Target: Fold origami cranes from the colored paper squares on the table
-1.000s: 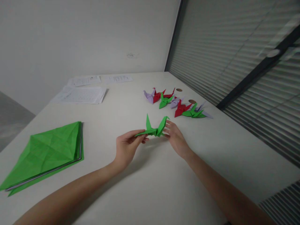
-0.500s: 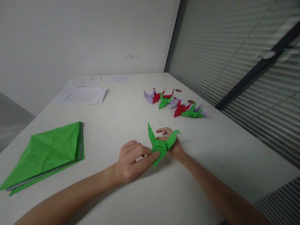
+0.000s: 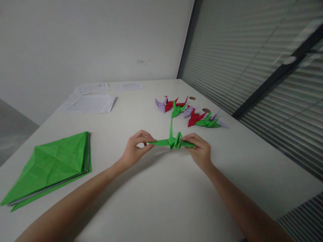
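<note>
White table (image 3: 161,201) under a pale wall (image 3: 101,40): one green crane (image 3: 173,143), pinched on both sides

Wall plain save for a faint dark scribble (image 3: 142,62) low down, above the table's far edge. Slatted blinds (image 3: 227,50) run along the right side, crossed by a dark diagonal bar (image 3: 264,84).

Folded green crane at mid-table, nearer the wearer than the other cranes. Left hand (image 3: 138,147) grips the tip of its left wing between thumb and fingers; right hand (image 3: 199,149) grips the opposite wing, fingertips close to the body. Wings spread roughly level between the two hands. One thin spike stands up from the body, its tip meeting, in this view, a green crane of the group behind; a shorter folded point sits beside the right fingers. Shadow on the table below; crane looks lifted clear of it.

Beyond, to the right: loose group of finished cranes (image 3: 194,117) in red, green and light purple, lying close together, some overlapping. Two brown discs (image 3: 192,98) near them, blind side; material unclear.

Left foreground: stack of creased green paper (image 3: 58,158), a darker layer showing along its edge. Farther back on the left, printed white sheets (image 3: 92,102), several overlapping; text too small to read.
</note>
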